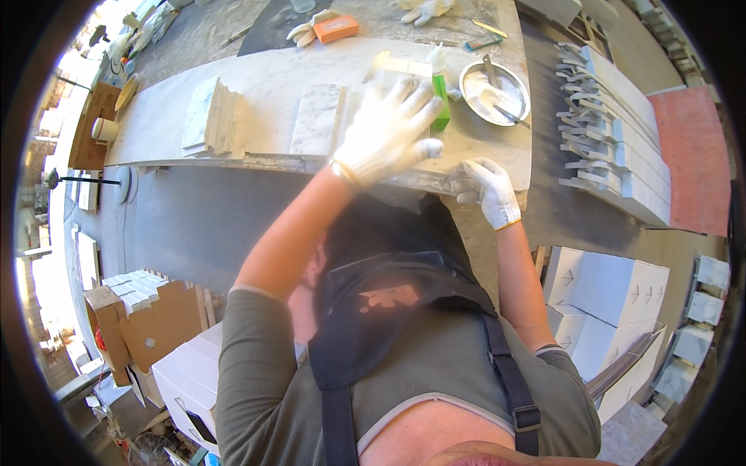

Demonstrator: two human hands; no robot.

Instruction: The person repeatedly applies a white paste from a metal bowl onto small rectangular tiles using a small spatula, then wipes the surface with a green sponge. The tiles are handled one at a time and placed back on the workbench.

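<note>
Both my hands wear white gloves. My left hand (388, 128) is spread open over the marble workbench, with motion or glare smearing it a little. Under or beside it lies a pale piece, mostly covered by the glove. A green block (440, 113) stands just right of its fingers. My right hand (491, 190) is at the bench's front edge with its fingers curled inward; whatever they may hold is hidden. Beyond it sits a steel bowl (507, 87) with white paste and two spatula-like tools. Left of my left hand are a flat marble piece (317, 116) and a moulded marble block (208, 116).
Farther back lie an orange box (336, 29), loose gloves (423, 9), a white bottle (437, 57) and a teal tool (483, 42). Stacked pale slabs (629, 132) stand at right. White cartons (610, 287) and a cardboard box (167, 330) flank me.
</note>
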